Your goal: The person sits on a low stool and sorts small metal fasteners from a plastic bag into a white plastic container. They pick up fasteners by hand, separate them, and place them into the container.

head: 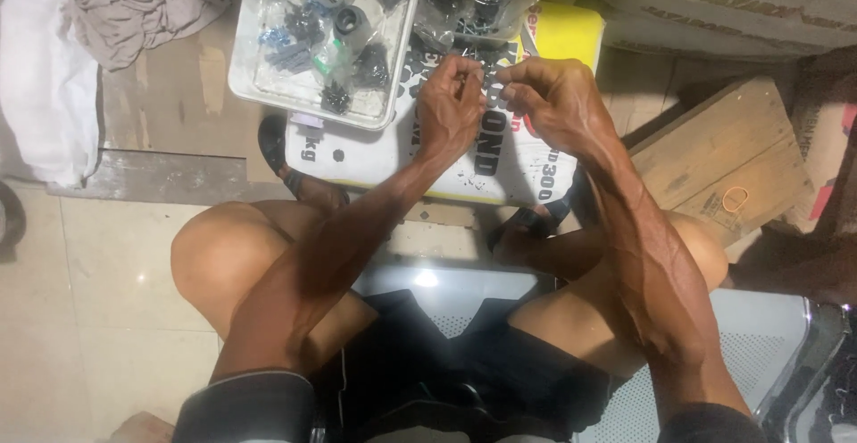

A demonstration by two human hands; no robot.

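Both the left hand (pixel 449 104) and the right hand (pixel 552 99) are pinching a tiny dark part (pixel 489 75), too small to identify, above the white printed sack (pixel 375 153), just right of the clear plastic tray of dark hardware (pixel 323 43).

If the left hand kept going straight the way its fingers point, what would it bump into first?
Probably the right hand: the left hand has its fingertips pinched together, aimed across at it, nearly touching. Something small and dark between them is too tiny to identify, above the white printed sack.
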